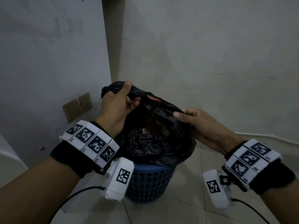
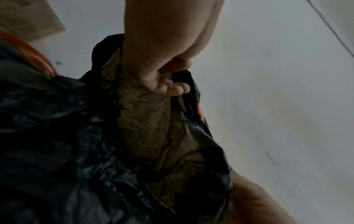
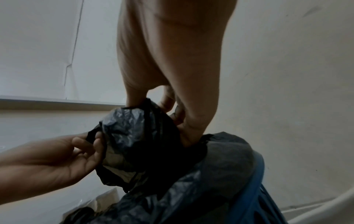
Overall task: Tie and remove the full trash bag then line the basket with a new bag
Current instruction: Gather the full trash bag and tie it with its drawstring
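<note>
Black plastic film was gathered in both hands. The left hand (image 1: pixel 116 102) had its fingers curled round a bunched edge of the trash bag (image 1: pixel 155 143), with the thumb pressing on top, and it held this part up over the far-left side of the opening. The right hand (image 1: pixel 199 122) pinched the opposite edge between thumb and fingers, lower and nearer to the person; the right wrist view showed the fingers tucked into the crumpled film. Between the two hands the mouth of the bag was still wide, and something red and some brownish paper-like trash could be seen inside. The bag sat in the blue basket (image 1: pixel 150 183), its lower folds spilling over the rim, and the basket stood on the tiled floor (image 1: pixel 186 207) in a corner of pale walls. A brown cardboard piece (image 1: pixel 77 106) leaned against the left wall, near the basket. As I judge it, the task was at its beginning: the edges were lifted and collected, but no knot was made, the bag was not taken out, and no new bag was visible in any view. Tying, removing and lining the basket all remained to be done.
</note>
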Tool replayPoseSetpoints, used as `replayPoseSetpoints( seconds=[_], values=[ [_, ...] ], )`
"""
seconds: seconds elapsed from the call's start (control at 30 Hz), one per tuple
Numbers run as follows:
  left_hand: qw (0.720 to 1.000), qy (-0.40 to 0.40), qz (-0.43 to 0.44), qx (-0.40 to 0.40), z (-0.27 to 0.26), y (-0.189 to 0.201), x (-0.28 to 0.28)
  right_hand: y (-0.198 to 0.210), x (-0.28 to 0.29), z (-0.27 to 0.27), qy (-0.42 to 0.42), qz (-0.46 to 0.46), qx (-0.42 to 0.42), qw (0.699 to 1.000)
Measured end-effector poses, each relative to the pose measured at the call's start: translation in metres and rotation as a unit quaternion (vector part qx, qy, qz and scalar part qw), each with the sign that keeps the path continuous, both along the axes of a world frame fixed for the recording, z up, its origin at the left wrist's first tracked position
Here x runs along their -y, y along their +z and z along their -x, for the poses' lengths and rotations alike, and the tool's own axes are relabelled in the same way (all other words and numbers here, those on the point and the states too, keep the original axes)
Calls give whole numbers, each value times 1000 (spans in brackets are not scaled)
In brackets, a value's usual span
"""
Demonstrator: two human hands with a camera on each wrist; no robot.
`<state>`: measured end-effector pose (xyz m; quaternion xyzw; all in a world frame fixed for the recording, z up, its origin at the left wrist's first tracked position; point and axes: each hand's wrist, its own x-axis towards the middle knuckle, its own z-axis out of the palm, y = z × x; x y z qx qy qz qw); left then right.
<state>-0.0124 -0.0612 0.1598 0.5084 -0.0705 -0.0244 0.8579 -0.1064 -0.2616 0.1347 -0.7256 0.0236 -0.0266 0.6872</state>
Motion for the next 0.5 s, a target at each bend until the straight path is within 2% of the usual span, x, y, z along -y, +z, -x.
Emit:
replayPoseSetpoints(
  seconds=[0.07,0.13,0.23,0.3,0.37,0.5],
  values=[
    [1000,-26,-5,-17,1,-3,0,0,-4,0,-7,14,7,1000],
    [998,-57,-23,-24,4,-4,3,2,-9,0,-19,79,31,996],
    [995,-82,-62,-9,12,-4,8,7,-23,-2,-52,184,117,975],
    [992,-108,-70,-5,20,-1,10,8,-31,-5,-92,194,185,959],
    [985,-138,-101,9,28,0,14,7,-36,-7,-125,186,217,950],
    [973,-140,-178,49,40,-6,20,7,-41,-6,-97,197,201,955]
  ],
)
